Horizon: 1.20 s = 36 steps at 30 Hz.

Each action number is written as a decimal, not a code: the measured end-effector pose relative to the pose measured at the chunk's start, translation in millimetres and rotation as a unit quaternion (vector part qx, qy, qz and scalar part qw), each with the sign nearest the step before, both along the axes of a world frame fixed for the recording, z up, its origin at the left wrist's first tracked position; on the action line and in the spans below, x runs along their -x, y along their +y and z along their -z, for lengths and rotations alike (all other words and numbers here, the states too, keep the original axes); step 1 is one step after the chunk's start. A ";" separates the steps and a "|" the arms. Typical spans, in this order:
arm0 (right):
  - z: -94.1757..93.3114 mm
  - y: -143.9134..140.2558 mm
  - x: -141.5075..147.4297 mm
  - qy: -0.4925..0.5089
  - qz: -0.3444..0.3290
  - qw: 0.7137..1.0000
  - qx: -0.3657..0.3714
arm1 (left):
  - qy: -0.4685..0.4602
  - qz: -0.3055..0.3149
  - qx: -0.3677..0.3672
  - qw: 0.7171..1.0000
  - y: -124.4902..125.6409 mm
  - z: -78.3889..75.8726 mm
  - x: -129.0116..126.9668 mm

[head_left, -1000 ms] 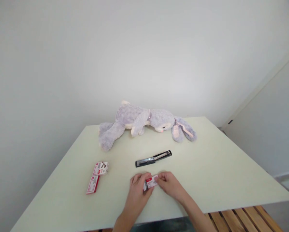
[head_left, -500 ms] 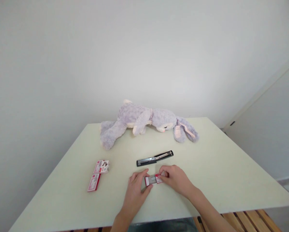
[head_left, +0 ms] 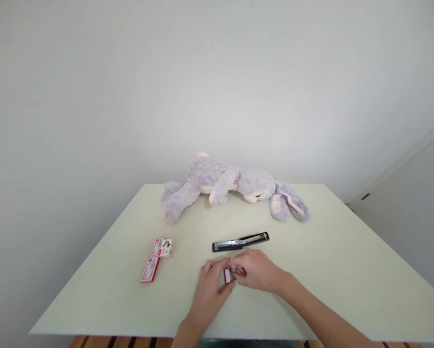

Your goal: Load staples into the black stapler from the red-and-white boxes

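A small red and white staple box (head_left: 227,276), its drawer slid open, lies on the table in front of me. My left hand (head_left: 211,285) grips it between thumb and fingers from the left. From the right, my right hand (head_left: 255,270) has its fingertips pinched together over the box's right part, covering it. Something small and greyish shows at those fingertips, too small to tell. Just beyond my hands an opened black stapler (head_left: 240,242) lies with its metal rail exposed.
To the left lie several red and white staple boxes (head_left: 150,269), one with a stapler picture (head_left: 166,248) on it. A lilac plush rabbit (head_left: 217,181) lies on its side along the back of the white table (head_left: 329,270), near the wall.
My right hand has shifted left over the box, its fingers more curled and now hiding the box's right part. The whole view has shifted slightly.
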State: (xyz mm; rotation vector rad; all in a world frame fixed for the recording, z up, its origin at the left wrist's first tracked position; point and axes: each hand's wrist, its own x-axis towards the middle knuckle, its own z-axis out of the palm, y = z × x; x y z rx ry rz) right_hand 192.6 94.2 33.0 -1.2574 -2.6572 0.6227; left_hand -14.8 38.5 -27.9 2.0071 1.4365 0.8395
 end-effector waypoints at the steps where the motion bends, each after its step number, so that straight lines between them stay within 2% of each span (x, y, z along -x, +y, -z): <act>1: -0.7 -3.2 -6.2 0.012 0.005 1.000 0.002 | 0.000 0.000 0.002 1.000 0.1 0.2 0.1; 4: 3.9 -14.4 -31.7 0.087 0.054 0.994 0.038 | 0.005 0.008 0.009 1.000 0.6 0.2 0.8; 7: 15.0 -26.5 -54.7 0.187 0.136 0.968 0.099 | 0.008 0.017 0.009 1.000 1.3 -0.6 1.5; 11: 23.3 -36.6 -56.0 0.264 0.197 0.934 0.139 | 0.010 0.015 0.007 1.000 3.2 -1.8 1.3; 17: 21.4 -33.6 -31.1 0.266 0.160 0.949 0.059 | 0.012 0.015 0.001 1.000 1.9 -4.1 -0.4; 20: 24.8 -34.4 -39.2 0.271 0.166 0.947 0.044 | 0.010 0.008 -0.011 1.000 -1.5 -4.1 2.5; 22: 27.9 -37.1 -51.6 0.274 0.171 0.946 0.039 | 0.005 -0.024 -0.024 0.999 -3.1 -3.0 7.0; 26: 31.1 -41.2 -71.5 0.242 0.183 0.951 0.053 | 0.008 -0.083 -0.004 0.997 -1.2 0.6 11.4; 33: 29.0 -34.8 -59.8 0.205 0.160 0.962 0.086 | 0.016 -0.045 0.006 0.999 0.7 -0.8 -17.6; 36: 25.6 -34.1 -56.1 0.193 0.163 0.964 0.082 | 0.013 -0.047 0.000 0.999 0.7 -1.7 -14.5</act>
